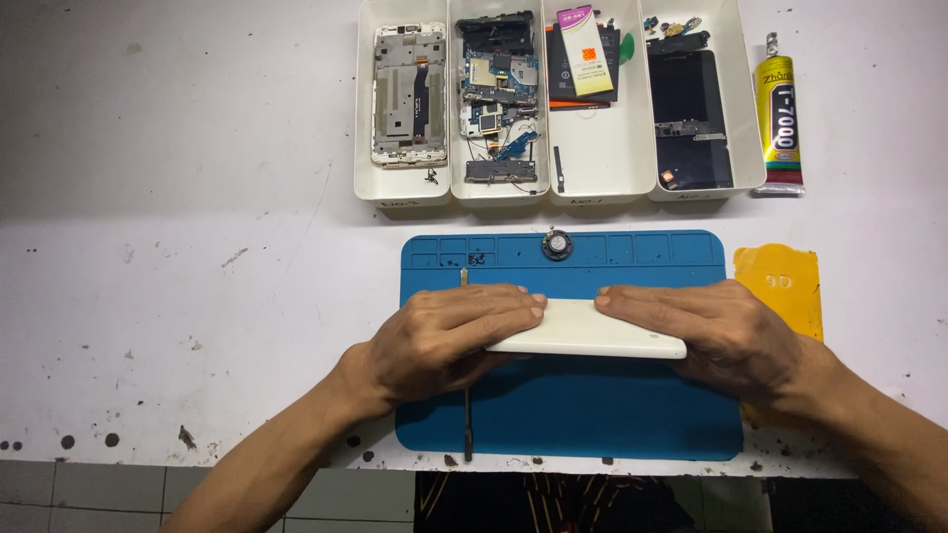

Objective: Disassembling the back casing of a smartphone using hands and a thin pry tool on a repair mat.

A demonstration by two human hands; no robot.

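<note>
Both hands press down on a white phone body [591, 329] — a smooth, flat, glossy slab with rounded corners, lying back-up. Its long axis runs left to right, parallel to the near counter edge, and it sits in the middle of a blue mat [568, 405].

The left hand [444, 341] covers the slab's left end, fingers laid flat and close together over the top, tips pointing right. The right hand [716, 331] covers the right end in the same way, fingertips pointing left. The two sets of fingertips nearly meet above the slab's middle; neither hand is curled into a fist.

The mat is a matte rubbery rectangle with rounded corners and a row of small moulded compartments along its far edge; a small round metal part [557, 244] sits there. A thin dark tool [466, 419] lies on the mat, running near to far, partly under the left hand.

The counter [178, 266] is white, scuffed and speckled with dark marks. Beyond the mat stand four white plastic trays [602, 173] side by side holding phone parts — frame, circuit boards, battery, dark screen. A yellow glue tube [777, 123] lies right of them. A yellow flat piece [785, 286] lies just right of the mat.
</note>
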